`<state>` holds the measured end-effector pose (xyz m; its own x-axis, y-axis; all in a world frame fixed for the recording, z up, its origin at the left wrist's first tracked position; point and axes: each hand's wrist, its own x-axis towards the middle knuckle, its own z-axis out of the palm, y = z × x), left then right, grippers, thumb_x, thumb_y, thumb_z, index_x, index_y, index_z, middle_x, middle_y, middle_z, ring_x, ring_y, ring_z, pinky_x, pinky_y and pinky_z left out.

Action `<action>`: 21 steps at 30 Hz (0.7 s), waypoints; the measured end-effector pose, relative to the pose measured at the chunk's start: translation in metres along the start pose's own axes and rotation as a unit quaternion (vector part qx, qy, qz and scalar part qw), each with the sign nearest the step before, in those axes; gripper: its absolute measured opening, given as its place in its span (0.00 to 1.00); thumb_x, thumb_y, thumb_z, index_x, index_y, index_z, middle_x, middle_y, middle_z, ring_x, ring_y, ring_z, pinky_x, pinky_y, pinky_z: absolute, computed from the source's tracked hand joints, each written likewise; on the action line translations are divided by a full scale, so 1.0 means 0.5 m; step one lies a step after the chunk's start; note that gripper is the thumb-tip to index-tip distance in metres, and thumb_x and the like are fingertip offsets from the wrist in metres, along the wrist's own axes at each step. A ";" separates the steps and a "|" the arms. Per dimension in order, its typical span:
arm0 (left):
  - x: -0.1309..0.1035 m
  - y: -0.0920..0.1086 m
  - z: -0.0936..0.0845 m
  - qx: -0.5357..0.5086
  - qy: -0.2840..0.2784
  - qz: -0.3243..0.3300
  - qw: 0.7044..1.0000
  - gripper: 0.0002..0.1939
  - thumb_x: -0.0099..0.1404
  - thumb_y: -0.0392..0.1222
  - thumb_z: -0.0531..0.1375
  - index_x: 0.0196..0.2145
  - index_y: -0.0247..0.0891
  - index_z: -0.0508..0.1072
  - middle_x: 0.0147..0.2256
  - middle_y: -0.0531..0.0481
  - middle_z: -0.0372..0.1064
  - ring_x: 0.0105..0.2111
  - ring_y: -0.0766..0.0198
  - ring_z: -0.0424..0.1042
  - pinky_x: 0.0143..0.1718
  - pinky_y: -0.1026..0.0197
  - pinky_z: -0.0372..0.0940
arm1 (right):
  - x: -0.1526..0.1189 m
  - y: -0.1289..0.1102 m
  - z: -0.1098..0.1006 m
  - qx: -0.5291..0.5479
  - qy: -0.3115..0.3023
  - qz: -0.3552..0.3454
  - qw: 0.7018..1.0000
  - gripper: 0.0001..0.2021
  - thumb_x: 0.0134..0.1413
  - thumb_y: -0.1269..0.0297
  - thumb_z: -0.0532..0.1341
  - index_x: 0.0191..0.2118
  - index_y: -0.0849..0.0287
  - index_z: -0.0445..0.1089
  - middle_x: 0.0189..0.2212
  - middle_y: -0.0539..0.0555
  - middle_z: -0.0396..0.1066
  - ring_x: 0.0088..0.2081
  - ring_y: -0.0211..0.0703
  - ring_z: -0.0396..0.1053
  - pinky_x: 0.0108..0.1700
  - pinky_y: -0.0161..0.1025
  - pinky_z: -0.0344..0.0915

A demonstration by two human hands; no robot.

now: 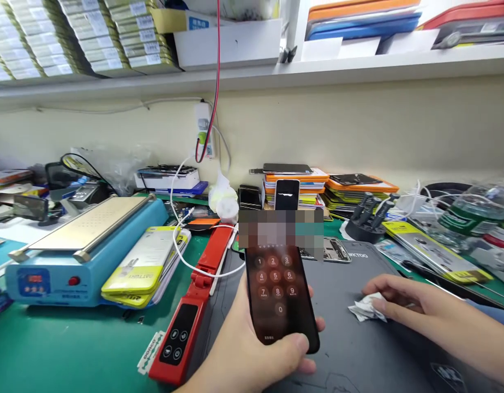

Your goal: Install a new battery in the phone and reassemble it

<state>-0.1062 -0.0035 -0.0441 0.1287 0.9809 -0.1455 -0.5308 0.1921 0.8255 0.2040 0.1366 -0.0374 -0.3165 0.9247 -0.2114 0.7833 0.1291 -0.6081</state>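
Note:
A smartphone with a lit passcode keypad is gripped in my left hand, thumb along its lower edge and fingertips round the far side. The upper part of its screen is blurred out. To the right, my right hand pinches a crumpled white tissue just over the grey work mat. Left of the phone lies a red folding tool with a black button panel. A razor blade sticks out beside it.
A blue heating plate machine stands at left, with yellow-and-white packages leaning on it. Behind the phone are stacked boxes and an opened phone frame. A black tool holder and a green-labelled bottle stand at right. A white cable loops across.

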 end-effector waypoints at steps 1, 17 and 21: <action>0.002 -0.002 0.002 0.002 0.006 0.005 1.000 0.37 0.61 0.38 0.82 0.61 0.44 0.70 0.66 0.35 0.76 0.56 0.43 0.86 0.37 0.63 0.83 | 0.002 0.001 0.001 -0.001 0.002 0.005 1.000 0.44 0.42 0.11 0.60 0.41 0.46 0.87 0.40 0.59 0.84 0.43 0.67 0.82 0.44 0.54 0.80; 0.004 -0.007 -0.004 0.016 -0.004 0.017 1.000 0.44 0.62 0.41 0.82 0.68 0.45 0.64 0.62 0.36 0.79 0.55 0.46 0.86 0.36 0.63 0.82 | 0.013 0.015 0.008 0.061 0.003 -0.024 0.998 0.38 0.40 0.18 0.68 0.43 0.46 0.86 0.44 0.63 0.87 0.49 0.73 0.85 0.51 0.57 0.84; 0.019 -0.024 -0.031 -0.089 -0.108 0.020 0.990 0.41 0.68 0.69 0.73 0.68 0.43 0.74 0.67 0.35 0.77 0.59 0.41 0.84 0.39 0.56 0.84 | 0.003 -0.003 -0.003 0.058 -0.027 -0.042 0.997 0.34 0.45 0.22 0.69 0.42 0.48 0.87 0.39 0.61 0.86 0.41 0.66 0.86 0.41 0.50 0.84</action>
<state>-0.1115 0.0038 -0.0638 0.2708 0.9624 0.0204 -0.6750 0.1747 0.7168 0.2032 0.1382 -0.0359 -0.4082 0.8918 -0.1952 0.6864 0.1589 -0.7096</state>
